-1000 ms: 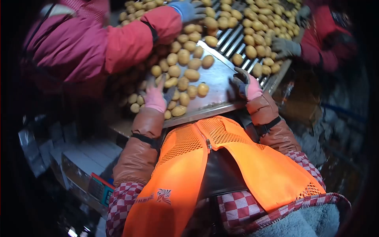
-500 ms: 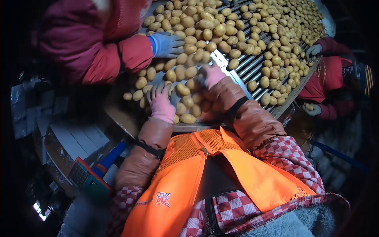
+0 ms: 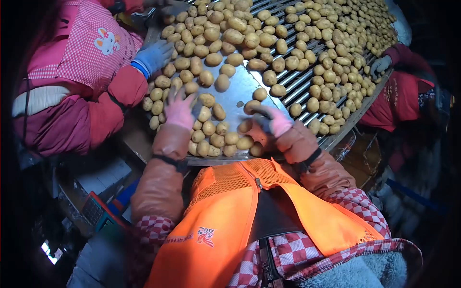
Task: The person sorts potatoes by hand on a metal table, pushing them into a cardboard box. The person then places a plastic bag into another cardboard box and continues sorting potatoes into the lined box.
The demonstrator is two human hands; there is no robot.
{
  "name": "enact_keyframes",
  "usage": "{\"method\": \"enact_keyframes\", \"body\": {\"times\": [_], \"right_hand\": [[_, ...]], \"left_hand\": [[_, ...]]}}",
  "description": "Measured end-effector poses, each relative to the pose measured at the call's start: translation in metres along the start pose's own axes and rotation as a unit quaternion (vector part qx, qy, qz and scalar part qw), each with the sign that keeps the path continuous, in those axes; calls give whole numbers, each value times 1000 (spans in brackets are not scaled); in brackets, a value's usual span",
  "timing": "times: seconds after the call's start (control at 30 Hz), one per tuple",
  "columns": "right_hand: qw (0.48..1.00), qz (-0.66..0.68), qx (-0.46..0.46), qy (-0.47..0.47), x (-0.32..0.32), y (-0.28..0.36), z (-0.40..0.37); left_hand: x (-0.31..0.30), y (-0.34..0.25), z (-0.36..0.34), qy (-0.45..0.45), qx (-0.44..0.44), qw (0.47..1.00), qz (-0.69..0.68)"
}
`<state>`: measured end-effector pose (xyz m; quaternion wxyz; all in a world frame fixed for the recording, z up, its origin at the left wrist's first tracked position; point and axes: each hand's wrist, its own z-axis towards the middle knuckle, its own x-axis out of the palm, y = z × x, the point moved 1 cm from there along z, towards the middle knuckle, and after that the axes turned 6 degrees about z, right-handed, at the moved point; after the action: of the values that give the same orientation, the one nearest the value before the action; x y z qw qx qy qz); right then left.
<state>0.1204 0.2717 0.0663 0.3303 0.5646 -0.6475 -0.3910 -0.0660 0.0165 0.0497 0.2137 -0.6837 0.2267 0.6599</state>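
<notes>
Head view: left hand (image 3: 180, 108) spread wide, flat on potatoes (image 3: 211, 128) piled on near steel table (image 3: 237, 93); right hand (image 3: 274, 120) cupped beside them, grip indeterminate. Expect potatoes firm, rounded, free-rolling; grasp across the middle.

Looks like a potato sorting and packing line, not a home. Shown by hundreds of potatoes (image 3: 288, 43) spread over metal rollers (image 3: 300, 81) and a steel chute (image 3: 237, 91), with a co-worker's blue glove (image 3: 152, 56) and another's grey glove (image 3: 382, 65) at its edges. Also an orange mesh vest (image 3: 225, 216) and, dimly below, perhaps a weighing scale (image 3: 98, 211).
</notes>
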Motion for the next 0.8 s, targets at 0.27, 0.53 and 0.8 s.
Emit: {"method": "enact_keyframes", "body": {"times": [0.27,0.53,0.8], "right_hand": [[922,-303,-199,-135,-41,22,63],[800,-580,-155,-9,45,59,150],[911,-378,-159,-33,47,35,116]], "left_hand": [[4,-15,-69,-63,-76,990,-101],[24,-18,-93,-26,10,996,-85],[5,32,-54,-86,-173,981,-1]]}}
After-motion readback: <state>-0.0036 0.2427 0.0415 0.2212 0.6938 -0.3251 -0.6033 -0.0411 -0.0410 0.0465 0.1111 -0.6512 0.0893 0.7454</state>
